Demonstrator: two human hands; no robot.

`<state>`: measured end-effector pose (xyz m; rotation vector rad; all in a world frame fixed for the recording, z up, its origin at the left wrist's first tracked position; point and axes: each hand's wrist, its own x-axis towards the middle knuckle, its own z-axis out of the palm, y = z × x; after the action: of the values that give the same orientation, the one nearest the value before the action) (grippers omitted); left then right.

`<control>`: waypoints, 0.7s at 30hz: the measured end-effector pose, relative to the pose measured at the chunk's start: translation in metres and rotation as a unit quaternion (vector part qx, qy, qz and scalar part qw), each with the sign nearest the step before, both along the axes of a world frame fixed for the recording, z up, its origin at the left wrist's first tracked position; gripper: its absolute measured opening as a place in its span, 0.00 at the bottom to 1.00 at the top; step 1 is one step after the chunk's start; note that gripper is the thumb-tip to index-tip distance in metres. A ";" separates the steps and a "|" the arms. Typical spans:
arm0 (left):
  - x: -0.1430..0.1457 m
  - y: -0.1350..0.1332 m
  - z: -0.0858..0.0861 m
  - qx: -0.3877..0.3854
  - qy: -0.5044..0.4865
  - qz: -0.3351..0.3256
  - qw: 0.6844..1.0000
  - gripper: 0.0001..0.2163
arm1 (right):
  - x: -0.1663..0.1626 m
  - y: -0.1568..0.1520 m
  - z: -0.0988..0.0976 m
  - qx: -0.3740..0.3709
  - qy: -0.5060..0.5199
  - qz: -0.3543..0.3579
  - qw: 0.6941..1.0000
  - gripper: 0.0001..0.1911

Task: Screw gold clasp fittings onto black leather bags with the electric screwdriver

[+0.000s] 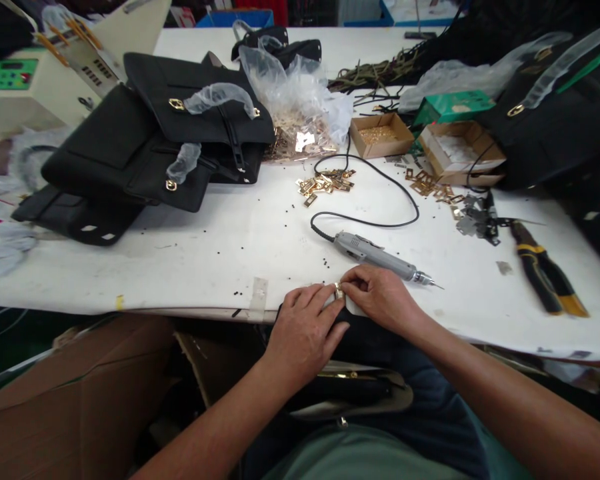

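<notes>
At the table's front edge, a small gold metal fitting (pixel 339 291) sits between my two hands. My right hand (pixel 380 293) is closed in a pinch at the fitting's right side. Lying over black material, my left hand (pixel 307 327) has its fingers stretched out, their tips beside the fitting. That material belongs to a black bag (pixel 350 325), mostly covered by my hands; an open part with a gold zip (pixel 347 375) shows below on my lap. Just beyond my right hand lies a grey electric screwdriver (pixel 375 255), its bit pointing right.
Black handbags (pixel 180 120) are piled at the left. Gold fittings (pixel 325 183) lie loose beyond the screwdriver cord, near a cardboard box (pixel 381 135) of small gold parts. Pliers (pixel 547 273) rest at the right. A cardboard carton (pixel 80 393) stands below the table's left edge.
</notes>
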<state>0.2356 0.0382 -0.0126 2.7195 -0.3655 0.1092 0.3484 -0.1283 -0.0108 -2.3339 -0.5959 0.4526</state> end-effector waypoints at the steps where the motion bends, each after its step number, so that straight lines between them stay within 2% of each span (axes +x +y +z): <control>1: 0.000 0.000 0.000 0.002 0.001 0.000 1.000 0.17 | 0.000 0.000 0.000 0.002 0.000 0.001 1.000 0.05; 9: 0.000 -0.002 -0.002 0.025 -0.022 -0.011 0.999 0.17 | 0.002 0.000 -0.007 0.015 0.006 0.006 1.000 0.04; 12: 0.001 -0.001 -0.002 0.028 -0.046 -0.012 0.998 0.17 | -0.003 -0.001 -0.004 0.052 -0.004 -0.003 0.999 0.06; 14: 0.002 0.000 -0.003 0.030 -0.066 -0.011 0.997 0.17 | -0.005 -0.006 0.001 0.088 -0.037 -0.009 0.995 0.07; 16: 0.003 0.001 -0.004 0.034 -0.087 -0.012 0.996 0.17 | -0.003 -0.014 0.009 0.094 -0.109 -0.018 0.989 0.07; 19: 0.005 0.001 -0.008 0.049 -0.121 -0.023 0.991 0.17 | 0.008 -0.029 0.019 0.009 -0.231 -0.050 0.972 0.10; 21: 0.005 0.002 -0.010 0.064 -0.144 -0.029 0.987 0.16 | 0.019 -0.036 0.022 -0.080 -0.250 -0.055 0.963 0.15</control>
<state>0.2402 0.0400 -0.0225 2.8192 -0.5501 0.4820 0.3669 -0.1643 0.0108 -2.6355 -0.6734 -0.1580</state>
